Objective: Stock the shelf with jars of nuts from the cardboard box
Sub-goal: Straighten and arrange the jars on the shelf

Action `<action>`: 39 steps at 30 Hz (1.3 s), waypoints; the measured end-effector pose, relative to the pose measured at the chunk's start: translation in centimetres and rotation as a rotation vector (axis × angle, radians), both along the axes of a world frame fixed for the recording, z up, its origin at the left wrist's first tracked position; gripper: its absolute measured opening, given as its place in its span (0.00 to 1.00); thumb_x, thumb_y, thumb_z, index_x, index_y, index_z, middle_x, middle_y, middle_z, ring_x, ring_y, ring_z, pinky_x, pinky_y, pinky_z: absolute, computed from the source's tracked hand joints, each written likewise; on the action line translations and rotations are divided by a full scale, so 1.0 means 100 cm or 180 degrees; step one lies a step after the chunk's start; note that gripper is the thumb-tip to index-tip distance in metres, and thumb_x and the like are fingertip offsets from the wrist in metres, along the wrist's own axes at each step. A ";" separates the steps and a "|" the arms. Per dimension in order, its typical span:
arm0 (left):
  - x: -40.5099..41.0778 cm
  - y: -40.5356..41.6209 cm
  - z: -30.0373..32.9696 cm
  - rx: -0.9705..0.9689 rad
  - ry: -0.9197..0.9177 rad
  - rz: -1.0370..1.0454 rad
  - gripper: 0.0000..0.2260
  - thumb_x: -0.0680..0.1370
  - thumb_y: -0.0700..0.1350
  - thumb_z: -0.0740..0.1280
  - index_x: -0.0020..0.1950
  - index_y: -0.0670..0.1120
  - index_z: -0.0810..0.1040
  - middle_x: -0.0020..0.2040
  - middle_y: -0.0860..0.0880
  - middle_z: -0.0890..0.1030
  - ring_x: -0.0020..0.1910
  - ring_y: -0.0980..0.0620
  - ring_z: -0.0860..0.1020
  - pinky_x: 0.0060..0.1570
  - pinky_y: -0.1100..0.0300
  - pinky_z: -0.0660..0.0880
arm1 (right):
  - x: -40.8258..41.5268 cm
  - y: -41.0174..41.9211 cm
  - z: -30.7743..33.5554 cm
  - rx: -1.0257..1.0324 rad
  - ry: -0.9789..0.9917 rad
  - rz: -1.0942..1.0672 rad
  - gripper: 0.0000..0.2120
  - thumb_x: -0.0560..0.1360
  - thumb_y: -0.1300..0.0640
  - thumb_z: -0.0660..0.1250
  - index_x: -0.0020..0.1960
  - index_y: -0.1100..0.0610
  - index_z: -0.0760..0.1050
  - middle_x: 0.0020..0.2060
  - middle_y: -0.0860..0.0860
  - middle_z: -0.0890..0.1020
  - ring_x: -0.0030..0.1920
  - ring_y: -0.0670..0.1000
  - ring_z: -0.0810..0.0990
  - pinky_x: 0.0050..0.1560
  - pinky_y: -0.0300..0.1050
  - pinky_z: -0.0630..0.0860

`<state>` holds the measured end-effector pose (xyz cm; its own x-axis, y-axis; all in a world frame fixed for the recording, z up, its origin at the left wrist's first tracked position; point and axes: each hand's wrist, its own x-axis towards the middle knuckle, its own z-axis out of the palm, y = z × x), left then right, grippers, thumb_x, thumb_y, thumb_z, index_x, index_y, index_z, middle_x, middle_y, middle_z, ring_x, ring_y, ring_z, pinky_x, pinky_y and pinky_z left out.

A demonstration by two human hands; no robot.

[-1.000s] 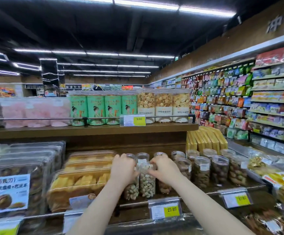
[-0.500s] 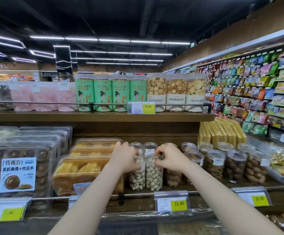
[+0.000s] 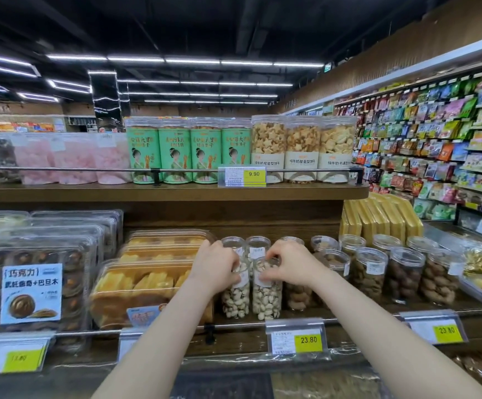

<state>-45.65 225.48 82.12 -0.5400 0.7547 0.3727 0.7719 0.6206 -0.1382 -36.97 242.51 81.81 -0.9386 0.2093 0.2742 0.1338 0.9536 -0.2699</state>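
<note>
A two-tier wooden shelf point(image 3: 176, 194) in a supermarket aisle carries snacks behind metal rails, with a wall of packaged goods point(image 3: 435, 145) running down the right side. On the upper tier stand green tubs point(image 3: 175, 152) printed with a figure in green dress and clear tubs of star-shaped biscuits point(image 3: 268, 148), behind a yellow tag reading 9.90 point(image 3: 253, 174). On the lower tier, clear clamshell boxes point(image 3: 32, 286) carry a white label with "巧克力" above a pictured biscuit, beside trays of yellow cake point(image 3: 142, 286). To the right sit clear jars of brown nuts point(image 3: 404, 277). Two price tags reading 23.80 point(image 3: 309, 339) hang on the lower rail. At centre, two jars of pistachios stand upright side by side on the lower tier: the person's left hand point(image 3: 215, 266) grips the left pistachio jar point(image 3: 235, 300) near its top, and the right hand point(image 3: 287, 264) has curled fingers on the lid and label of the right pistachio jar point(image 3: 266, 298).
</note>
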 end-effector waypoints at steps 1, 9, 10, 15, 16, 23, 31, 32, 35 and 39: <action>0.000 0.000 0.000 0.0014 0.0001 -0.0004 0.12 0.73 0.54 0.67 0.51 0.50 0.81 0.49 0.50 0.80 0.54 0.49 0.73 0.54 0.55 0.64 | -0.001 -0.002 -0.002 0.0139 -0.0023 0.0016 0.18 0.67 0.43 0.71 0.52 0.51 0.78 0.51 0.47 0.78 0.54 0.50 0.73 0.56 0.47 0.71; -0.001 -0.001 0.002 -0.0006 -0.0040 -0.0042 0.11 0.73 0.54 0.67 0.51 0.50 0.81 0.49 0.50 0.80 0.54 0.50 0.73 0.56 0.54 0.64 | 0.004 0.000 0.007 0.0084 -0.0318 0.0165 0.21 0.68 0.45 0.71 0.61 0.47 0.76 0.61 0.45 0.77 0.63 0.51 0.70 0.66 0.53 0.63; 0.000 -0.001 0.002 -0.0017 -0.0050 -0.0038 0.11 0.73 0.54 0.67 0.51 0.50 0.81 0.49 0.50 0.80 0.54 0.50 0.73 0.56 0.54 0.64 | 0.003 0.000 0.005 0.0042 -0.0294 0.0159 0.21 0.69 0.46 0.71 0.61 0.47 0.76 0.61 0.45 0.77 0.63 0.51 0.70 0.67 0.54 0.62; 0.002 -0.002 0.005 -0.0071 -0.0039 -0.0061 0.11 0.73 0.54 0.67 0.50 0.50 0.81 0.48 0.50 0.80 0.53 0.50 0.73 0.55 0.54 0.64 | 0.004 -0.003 0.003 0.0168 -0.0381 0.0156 0.17 0.70 0.48 0.69 0.59 0.47 0.76 0.56 0.46 0.78 0.60 0.51 0.70 0.62 0.51 0.61; 0.002 -0.002 0.006 -0.0099 -0.0026 -0.0068 0.10 0.73 0.54 0.67 0.50 0.50 0.81 0.48 0.50 0.80 0.53 0.50 0.73 0.55 0.54 0.64 | 0.003 -0.002 0.003 0.0212 -0.0399 0.0152 0.18 0.70 0.47 0.69 0.59 0.47 0.76 0.56 0.46 0.78 0.60 0.51 0.70 0.61 0.50 0.61; -0.005 0.008 0.017 -0.0066 -0.0148 -0.0115 0.21 0.71 0.63 0.65 0.59 0.53 0.78 0.54 0.53 0.80 0.58 0.51 0.71 0.57 0.53 0.63 | 0.025 0.032 0.015 -0.0318 -0.0017 -0.0058 0.23 0.68 0.42 0.69 0.61 0.47 0.76 0.60 0.45 0.78 0.62 0.49 0.73 0.64 0.51 0.67; -0.015 0.112 0.028 0.0344 -0.0665 -0.0523 0.14 0.74 0.58 0.65 0.56 0.53 0.81 0.54 0.54 0.81 0.59 0.51 0.70 0.57 0.54 0.64 | 0.025 0.121 0.031 -0.0249 0.0120 -0.1096 0.13 0.72 0.47 0.68 0.51 0.53 0.81 0.48 0.50 0.83 0.49 0.49 0.79 0.49 0.43 0.75; -0.019 0.125 0.024 0.0314 -0.0667 -0.0500 0.15 0.74 0.58 0.65 0.55 0.53 0.81 0.54 0.54 0.81 0.58 0.50 0.71 0.56 0.55 0.64 | 0.018 0.126 0.028 -0.0174 0.0092 -0.1174 0.14 0.72 0.45 0.67 0.51 0.53 0.81 0.48 0.50 0.83 0.49 0.50 0.79 0.47 0.42 0.74; -0.028 0.159 0.011 0.0235 -0.0704 -0.0370 0.17 0.73 0.61 0.65 0.53 0.52 0.82 0.53 0.51 0.82 0.58 0.49 0.72 0.56 0.54 0.65 | -0.001 0.134 0.019 0.0115 -0.0090 -0.1491 0.19 0.69 0.38 0.67 0.48 0.53 0.80 0.43 0.50 0.81 0.48 0.52 0.78 0.43 0.42 0.70; -0.035 0.182 0.002 0.0347 -0.0593 -0.0322 0.21 0.69 0.66 0.65 0.47 0.51 0.83 0.49 0.49 0.82 0.55 0.48 0.75 0.55 0.54 0.66 | -0.014 0.135 0.015 0.0136 -0.0251 -0.1468 0.17 0.68 0.41 0.70 0.46 0.55 0.79 0.45 0.52 0.81 0.48 0.53 0.79 0.47 0.44 0.73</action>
<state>-49.11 243.64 82.33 -0.5306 0.7693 0.3559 0.8369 0.5421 0.0759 -38.37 256.01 83.34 -0.7685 0.5997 0.2233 0.5648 0.7997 -0.2037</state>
